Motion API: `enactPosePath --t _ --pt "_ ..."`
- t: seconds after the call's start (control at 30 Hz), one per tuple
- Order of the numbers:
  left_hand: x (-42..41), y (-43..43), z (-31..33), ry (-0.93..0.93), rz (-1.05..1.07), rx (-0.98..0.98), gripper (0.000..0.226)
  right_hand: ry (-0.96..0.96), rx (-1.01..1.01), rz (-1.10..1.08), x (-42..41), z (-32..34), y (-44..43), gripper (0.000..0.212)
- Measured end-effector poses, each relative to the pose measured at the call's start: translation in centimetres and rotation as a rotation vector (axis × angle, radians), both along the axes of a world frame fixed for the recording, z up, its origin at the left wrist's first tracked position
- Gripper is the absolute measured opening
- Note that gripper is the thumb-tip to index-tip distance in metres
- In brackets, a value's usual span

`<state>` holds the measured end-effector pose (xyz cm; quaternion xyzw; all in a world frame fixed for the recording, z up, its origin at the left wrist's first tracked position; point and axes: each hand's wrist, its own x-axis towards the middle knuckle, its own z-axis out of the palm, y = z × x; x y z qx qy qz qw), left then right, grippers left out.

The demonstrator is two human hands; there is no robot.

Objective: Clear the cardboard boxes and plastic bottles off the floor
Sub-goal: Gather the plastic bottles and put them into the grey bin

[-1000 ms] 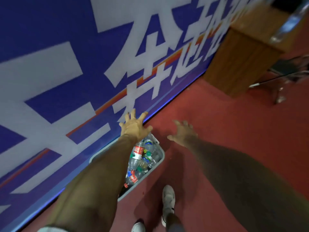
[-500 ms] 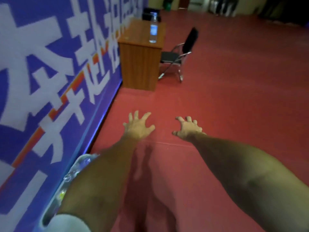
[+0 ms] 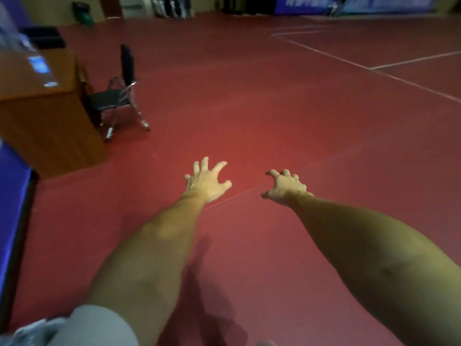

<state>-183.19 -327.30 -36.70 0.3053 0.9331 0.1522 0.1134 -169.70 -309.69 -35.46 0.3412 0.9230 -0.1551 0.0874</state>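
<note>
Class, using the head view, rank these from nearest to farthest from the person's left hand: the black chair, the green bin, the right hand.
1. right hand, alongside on the right.
2. black chair, ahead on the left.
3. green bin, against the far wall, left.

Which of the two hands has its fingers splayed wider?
The left hand, nearer the chair: its fingers fan apart, while those of the right hand bend downward. Neither holds anything.

Clear plastic bottle (image 3: 37,66), blue label (badly blurred), standing on the wooden desk (image 3: 50,116), far left.
</note>
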Motion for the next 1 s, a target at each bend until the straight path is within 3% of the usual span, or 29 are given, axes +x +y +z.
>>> enactPosePath --t 0.43,0.67,1.0 --pt "14.6 36.1 0.3 0.024 -0.589 -0.005 0.065 0.023 0.051 -0.554 21.6 -0.5 25.3 0.063" --pt "20.9 53.5 -1.6 0.044 -0.853 -0.029 0.064 0.003 0.037 -0.798 29.6 -2.0 37.5 0.071" --pt "38.0 72.6 0.1 0.163 -1.348 -0.073 0.064 0.106 0.010 -1.292 45.9 -2.0 47.1 0.069"
